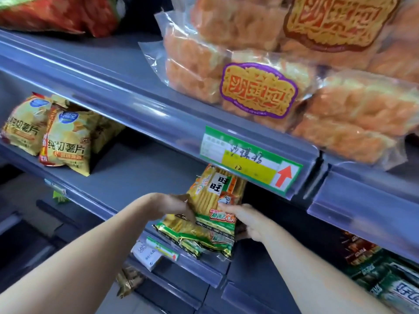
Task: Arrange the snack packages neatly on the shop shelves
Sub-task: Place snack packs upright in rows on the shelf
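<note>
A yellow and green cracker package [215, 193] stands tilted on the middle grey shelf [136, 173], under the shelf above. My left hand [172, 206] grips its left edge and my right hand [247, 220] holds its lower right side. Below it lie more packages of the same kind [195, 236], flat at the shelf's front edge and partly hidden by my hands. Yellow chip bags [59, 137] lean together at the left of the same shelf.
Clear bags of orange pastries [260, 87] crowd the upper shelf at the right, above a green price tag [249, 162]. A red bag [63, 14] lies top left. Dark green packages [385, 282] sit on the lower right shelf. Bare shelf stretches between the chip bags and the crackers.
</note>
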The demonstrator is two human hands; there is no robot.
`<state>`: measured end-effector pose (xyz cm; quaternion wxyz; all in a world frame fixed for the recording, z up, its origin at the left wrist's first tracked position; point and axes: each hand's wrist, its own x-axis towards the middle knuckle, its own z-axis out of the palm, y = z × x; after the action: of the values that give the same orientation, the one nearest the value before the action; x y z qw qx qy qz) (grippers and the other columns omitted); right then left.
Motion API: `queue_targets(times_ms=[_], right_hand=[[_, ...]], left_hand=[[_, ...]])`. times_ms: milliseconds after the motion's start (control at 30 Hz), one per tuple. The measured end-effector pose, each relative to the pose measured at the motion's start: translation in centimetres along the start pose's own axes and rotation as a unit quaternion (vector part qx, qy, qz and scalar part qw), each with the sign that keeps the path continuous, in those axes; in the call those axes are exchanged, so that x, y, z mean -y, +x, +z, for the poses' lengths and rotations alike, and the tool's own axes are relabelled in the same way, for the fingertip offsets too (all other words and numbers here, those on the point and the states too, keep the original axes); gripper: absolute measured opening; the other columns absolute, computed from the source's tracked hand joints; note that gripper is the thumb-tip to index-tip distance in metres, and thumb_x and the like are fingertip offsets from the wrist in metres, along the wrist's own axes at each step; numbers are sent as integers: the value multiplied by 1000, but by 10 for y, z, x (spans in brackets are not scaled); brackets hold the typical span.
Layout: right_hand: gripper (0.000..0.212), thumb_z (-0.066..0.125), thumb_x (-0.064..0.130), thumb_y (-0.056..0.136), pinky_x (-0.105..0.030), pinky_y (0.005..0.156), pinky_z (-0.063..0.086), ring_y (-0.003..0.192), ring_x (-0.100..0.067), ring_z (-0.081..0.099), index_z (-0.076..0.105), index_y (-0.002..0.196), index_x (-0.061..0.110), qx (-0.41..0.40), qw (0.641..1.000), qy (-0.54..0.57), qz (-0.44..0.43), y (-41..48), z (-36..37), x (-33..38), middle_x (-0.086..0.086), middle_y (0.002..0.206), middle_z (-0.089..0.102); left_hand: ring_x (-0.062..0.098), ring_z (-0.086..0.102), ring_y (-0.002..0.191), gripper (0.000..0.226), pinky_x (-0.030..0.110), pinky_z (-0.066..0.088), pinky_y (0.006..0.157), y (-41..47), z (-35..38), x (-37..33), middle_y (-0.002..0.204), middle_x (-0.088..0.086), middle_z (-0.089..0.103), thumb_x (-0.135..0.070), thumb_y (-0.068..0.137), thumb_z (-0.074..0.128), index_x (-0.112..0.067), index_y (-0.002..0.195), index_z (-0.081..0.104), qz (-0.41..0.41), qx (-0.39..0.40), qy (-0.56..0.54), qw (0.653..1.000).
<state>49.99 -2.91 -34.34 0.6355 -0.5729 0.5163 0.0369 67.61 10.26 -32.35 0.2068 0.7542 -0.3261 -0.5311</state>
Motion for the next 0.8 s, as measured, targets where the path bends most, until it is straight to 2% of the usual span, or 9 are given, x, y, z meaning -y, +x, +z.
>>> queue_targets(times_ms=[67, 167, 300, 367, 467, 533, 633, 700, 800], right_hand=[[97, 89, 55, 44, -43, 73, 58, 103, -29, 66, 54, 125, 15, 12, 999, 29, 7, 4, 6, 2, -9, 118, 66], [72, 86, 46, 60, -51, 88, 54, 103, -31, 67, 61, 119, 13, 44, 994, 94, 18, 6, 24, 4, -12, 111, 71], [46, 78, 41, 74, -45, 85, 56, 96, -29, 69, 66, 109, 13, 22, 993, 118, 17, 4, 51, 14, -12, 103, 73], [42, 78, 33, 75, -42, 81, 57, 90, -27, 70, 65, 109, 12, -3, 989, 146, -1, -1, 62, 23, -12, 99, 74], [51, 79, 14, 72, -43, 89, 54, 94, -27, 68, 60, 119, 8, -75, 974, 190, -95, -4, 78, 35, -11, 99, 73], [61, 79, 4, 65, -39, 88, 53, 93, -24, 67, 56, 121, 11, -119, 950, 218, -188, -8, 84, 43, -7, 101, 71], [68, 75, 8, 51, -33, 86, 53, 93, -19, 67, 55, 116, 17, -153, 937, 181, -259, -12, 92, 50, -3, 103, 70], [54, 79, 9, 56, -29, 84, 51, 95, -18, 66, 61, 105, 19, -167, 953, 99, -234, -12, 98, 43, 1, 100, 71], [45, 81, 3, 67, -31, 89, 50, 100, -18, 66, 60, 100, 25, -159, 969, 25, -189, -5, 106, 22, 3, 101, 71]], left_hand=[[24, 17, 146, 104, 49, 17, 117, 2, -7, 1, 160, -2, 18, -51, 67, 77, -27, 152, 22, -6, 0, -55, 998], [27, 28, 142, 112, 53, 39, 104, 6, -16, 5, 156, 3, 29, -69, 51, 67, -22, 147, 33, -32, -9, -84, 996], [23, 58, 106, 85, 36, 45, 79, 15, -29, 19, 123, 2, 62, -71, 49, 71, -21, 117, 59, -43, 8, -153, 987], [22, 65, 91, 70, 33, 47, 78, 18, -39, 22, 104, 3, 72, -58, 57, 81, -16, 110, 64, -22, 20, -180, 983], [17, 70, 78, 44, 24, 57, 70, 15, -53, 16, 93, 6, 75, -21, 70, 83, -10, 108, 66, 79, -14, -236, 968], [13, 70, 76, 62, 19, 55, 62, 11, -64, 10, 96, 4, 74, -8, 60, 86, -11, 116, 60, 176, -37, -271, 946], [12, 70, 83, 84, 25, 56, 69, 12, -79, 11, 99, 0, 73, -2, 49, 87, -13, 123, 50, 285, -26, -248, 925], [11, 70, 85, 79, 25, 56, 68, 15, -84, 20, 98, 2, 73, 16, 58, 81, -10, 124, 47, 308, 13, -196, 931], [18, 68, 100, 85, 22, 55, 75, 22, -81, 39, 112, 11, 69, 14, 59, 81, -8, 132, 42, 305, 55, -127, 942]])
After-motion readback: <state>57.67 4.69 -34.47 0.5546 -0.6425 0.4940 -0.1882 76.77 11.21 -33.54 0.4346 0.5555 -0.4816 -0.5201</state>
